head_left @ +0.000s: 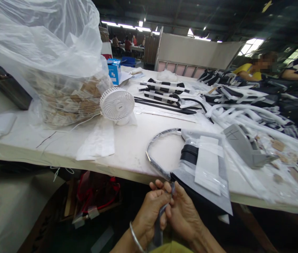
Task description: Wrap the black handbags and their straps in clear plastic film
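Note:
Below the table's front edge, my left hand (151, 211) and my right hand (184, 212) are pinched together on the end of a grey plastic-wrapped strap (159, 221). The strap loops up onto the white table (130, 147) in an arc (151, 147). It joins a black bag wrapped in clear plastic with white paper pieces on it (204, 165), which lies partly over the edge. A silver bangle (135, 237) sits on my left wrist.
A small white fan (117, 104) stands mid-table beside a large clear bag of brown tags (67, 95). A grey angled piece (245, 144), white-wrapped straps (243, 112) and striped items (164, 90) cover the right and far side. Other people sit at the far right.

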### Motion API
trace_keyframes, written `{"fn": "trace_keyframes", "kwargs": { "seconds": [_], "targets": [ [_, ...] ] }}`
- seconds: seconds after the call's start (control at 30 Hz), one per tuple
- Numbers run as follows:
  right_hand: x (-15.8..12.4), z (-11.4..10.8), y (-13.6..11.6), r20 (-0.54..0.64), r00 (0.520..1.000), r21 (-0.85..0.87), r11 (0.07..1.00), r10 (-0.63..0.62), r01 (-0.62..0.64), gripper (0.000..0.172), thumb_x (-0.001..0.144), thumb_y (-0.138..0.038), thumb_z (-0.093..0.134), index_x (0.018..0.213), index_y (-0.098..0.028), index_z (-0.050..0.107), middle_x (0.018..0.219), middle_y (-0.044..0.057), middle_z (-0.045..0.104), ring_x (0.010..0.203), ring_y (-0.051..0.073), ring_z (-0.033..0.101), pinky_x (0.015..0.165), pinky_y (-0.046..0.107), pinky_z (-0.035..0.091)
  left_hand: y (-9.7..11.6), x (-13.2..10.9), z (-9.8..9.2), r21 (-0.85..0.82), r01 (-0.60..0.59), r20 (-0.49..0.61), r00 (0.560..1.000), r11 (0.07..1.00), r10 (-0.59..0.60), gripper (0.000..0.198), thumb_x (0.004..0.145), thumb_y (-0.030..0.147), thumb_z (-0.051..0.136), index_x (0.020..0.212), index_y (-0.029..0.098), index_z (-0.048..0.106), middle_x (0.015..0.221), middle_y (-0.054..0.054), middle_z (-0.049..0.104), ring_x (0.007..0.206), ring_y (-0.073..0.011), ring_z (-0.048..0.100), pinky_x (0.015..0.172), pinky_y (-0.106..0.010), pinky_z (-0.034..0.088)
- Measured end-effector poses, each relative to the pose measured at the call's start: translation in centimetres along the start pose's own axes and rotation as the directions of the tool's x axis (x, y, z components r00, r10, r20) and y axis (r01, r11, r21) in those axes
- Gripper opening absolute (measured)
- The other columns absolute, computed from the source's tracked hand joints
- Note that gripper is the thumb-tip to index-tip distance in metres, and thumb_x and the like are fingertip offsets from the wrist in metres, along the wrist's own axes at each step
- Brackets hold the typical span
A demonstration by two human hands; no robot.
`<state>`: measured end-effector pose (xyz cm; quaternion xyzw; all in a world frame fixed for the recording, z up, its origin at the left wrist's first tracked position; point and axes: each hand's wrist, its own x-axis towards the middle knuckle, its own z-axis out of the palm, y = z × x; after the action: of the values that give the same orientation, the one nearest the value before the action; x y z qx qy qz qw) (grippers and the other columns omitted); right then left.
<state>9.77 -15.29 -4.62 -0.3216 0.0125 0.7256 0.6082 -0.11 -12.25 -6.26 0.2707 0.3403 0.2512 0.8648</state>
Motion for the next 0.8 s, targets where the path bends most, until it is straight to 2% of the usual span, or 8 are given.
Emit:
{"fn": "trace_keyframes", "kwargs": {
  "seconds": [0.1, 0.2, 0.3, 0.37, 0.5, 0.57, 0.67, 0.8],
  "targets": [
    [0.6, 1.1, -0.3, -0.017, 1.0, 0.078, 0.997, 0.017, -0.016, 0.044, 0.071, -0.055, 0.075, 0.055, -0.018, 0.057, 0.09, 0.006, 0.069, 0.113, 0.025, 0.057, 0.094, 0.035, 0.047, 0.3, 0.1, -0.4, 0.03, -0.031, 0.018, 0.999, 0.999, 0.03, 0.036, 0.072, 0.047, 0.068, 0.07, 0.012, 0.059, 0.043, 0.002, 0.054, 0.025, -0.0025, 0.033, 0.029, -0.016, 0.019],
    [0.4, 1.2, -0.5, -0.051, 0.999, 0.012, 1.0, 0.015, -0.014, 0.048, 0.068, -0.063, 0.072, 0.079, -0.017, 0.068, 0.101, 0.009, 0.068, 0.109, 0.025, 0.058, 0.086, 0.034, 0.05, 0.7, 0.2, -0.8, 0.257, -0.106, -0.007, 0.994, 0.961, 0.111, 0.035, 0.079, 0.048, 0.061, 0.07, 0.014, 0.056, 0.046, 0.0, 0.058, 0.026, -0.0045, 0.038, 0.029, -0.016, 0.019],
    [-0.4, 0.6, -0.3, -0.056, 0.997, -0.071, 0.996, -0.05, 0.046, 0.06, 0.068, -0.067, 0.07, 0.101, -0.017, 0.068, 0.105, 0.009, 0.067, 0.097, 0.023, 0.061, 0.074, 0.031, 0.052, 1.0, 0.1, -0.8, 0.487, -0.155, -0.029, 0.981, 0.86, 0.193, 0.032, 0.085, 0.045, 0.055, 0.071, 0.016, 0.054, 0.051, 0.0, 0.06, 0.029, -0.0059, 0.042, 0.032, -0.016, 0.024],
    [-0.8, 0.4, 0.2, -0.071, 0.991, -0.142, 0.985, -0.113, 0.102, 0.053, 0.068, -0.062, 0.074, 0.096, -0.018, 0.068, 0.092, 0.005, 0.067, 0.08, 0.018, 0.061, 0.065, 0.028, 0.05, 1.2, -0.1, -0.6, 0.59, -0.189, -0.028, 0.967, 0.785, 0.254, 0.032, 0.088, 0.044, 0.052, 0.072, 0.016, 0.055, 0.053, 0.001, 0.059, 0.033, -0.0062, 0.044, 0.034, -0.017, 0.028],
    [-0.5, 0.3, 1.3, -0.174, 0.951, -0.307, 0.932, -0.254, 0.193, 0.034, 0.063, -0.043, 0.085, 0.072, -0.015, 0.067, 0.059, -0.003, 0.055, 0.051, 0.009, 0.046, 0.049, 0.021, 0.042, 1.4, -0.6, -0.4, 0.695, -0.248, 0.001, 0.939, 0.675, 0.343, 0.034, 0.091, 0.043, 0.049, 0.072, 0.016, 0.057, 0.054, 0.003, 0.054, 0.037, -0.0065, 0.044, 0.038, -0.017, 0.03],
    [0.0, 0.0, 1.5, -0.19, 0.94, -0.33, 0.92, -0.283, 0.211, 0.033, 0.062, -0.041, 0.086, 0.069, -0.014, 0.067, 0.056, -0.004, 0.054, 0.048, 0.008, 0.043, 0.046, 0.02, 0.039, 1.3, -0.5, -0.6, 0.664, -0.24, 0.013, 0.95, 0.708, 0.311, 0.032, 0.09, 0.044, 0.049, 0.076, 0.016, 0.057, 0.054, 0.004, 0.054, 0.036, -0.0061, 0.043, 0.037, -0.017, 0.03],
    [0.5, -1.0, 1.6, -0.122, 0.955, -0.34, 0.915, -0.27, 0.216, 0.033, 0.066, -0.042, 0.083, 0.08, -0.015, 0.072, 0.056, -0.003, 0.056, 0.048, 0.008, 0.044, 0.05, 0.022, 0.043, 1.2, -0.1, -1.3, 0.516, -0.191, 0.052, 0.98, 0.835, 0.192, 0.035, 0.088, 0.048, 0.05, 0.077, 0.016, 0.053, 0.052, 0.003, 0.056, 0.031, -0.005, 0.039, 0.033, -0.016, 0.026],
    [0.9, -2.6, 1.2, -0.058, 0.954, -0.395, 0.884, -0.294, 0.249, 0.032, 0.07, -0.043, 0.081, 0.087, -0.017, 0.075, 0.072, 0.002, 0.068, 0.074, 0.016, 0.061, 0.079, 0.03, 0.05, 1.2, 0.6, -2.3, 0.302, -0.123, 0.122, 0.989, 0.945, 0.089, 0.041, 0.081, 0.055, 0.059, 0.075, 0.015, 0.051, 0.051, 0.003, 0.058, 0.028, -0.0032, 0.035, 0.03, -0.015, 0.022]
  ]
}}
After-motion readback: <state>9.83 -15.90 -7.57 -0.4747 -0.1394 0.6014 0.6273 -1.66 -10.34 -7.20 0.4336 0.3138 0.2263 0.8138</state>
